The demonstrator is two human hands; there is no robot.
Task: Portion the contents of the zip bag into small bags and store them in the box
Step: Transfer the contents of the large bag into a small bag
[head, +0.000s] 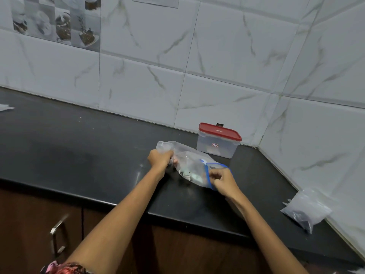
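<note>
**Around the work area**

Dark table (pixel 79 139) set against white marbled wall tiles (pixel 227 62). Picture tiles (pixel 57 20) at upper left. Brown cabinet doors (pixel 29 224) below, with a metal handle (pixel 58 236). Pale scrap (pixel 5 107) at far left.

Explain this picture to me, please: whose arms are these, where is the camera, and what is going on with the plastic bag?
There is no machine here. A person wears a wide-angle camera on the head, so you look down along their own two bare arms at a dark kitchen counter set against a tiled wall.

Both hands hold a clear zip bag with a blue seal strip. The left hand grips its bunched far end; the fingers of the right hand pinch the blue strip end. Something small lies inside, too unclear to name.

Behind the bag stands a clear plastic box with its red lid on. Near the right wall lies a small clear bag with something dark in it. At the far left edge is a bit of white material.
</note>
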